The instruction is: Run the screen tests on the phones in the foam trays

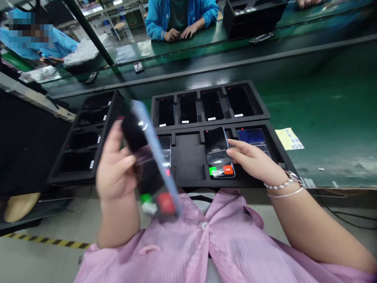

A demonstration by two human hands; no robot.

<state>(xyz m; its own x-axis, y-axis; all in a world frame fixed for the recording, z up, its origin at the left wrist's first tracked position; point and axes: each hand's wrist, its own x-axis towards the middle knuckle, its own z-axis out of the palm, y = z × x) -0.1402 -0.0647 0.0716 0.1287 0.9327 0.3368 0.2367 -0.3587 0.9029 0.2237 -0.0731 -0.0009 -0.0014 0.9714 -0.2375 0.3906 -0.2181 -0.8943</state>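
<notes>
My left hand [114, 165] is raised and grips a black smartphone in clear plastic film [150, 169], which is motion-blurred and has green and red stickers at its lower end. My right hand [253, 157] is over the near black foam tray [188, 179], its fingertips at the right edge of a filmed smartphone [217, 151]. That phone lies in a tray slot with green and red stickers at its lower end. The slot to its left [187, 161] holds no phone. Another phone [165, 151] is partly hidden behind my left hand.
Further black foam trays with phones stand behind [210, 104] and left [85, 137] on the green workbench [330, 98]. A yellow paper slip [289, 138] lies to the right. Across a dark conveyor, a co-worker in a blue jacket [179, 19] rests both hands on the bench.
</notes>
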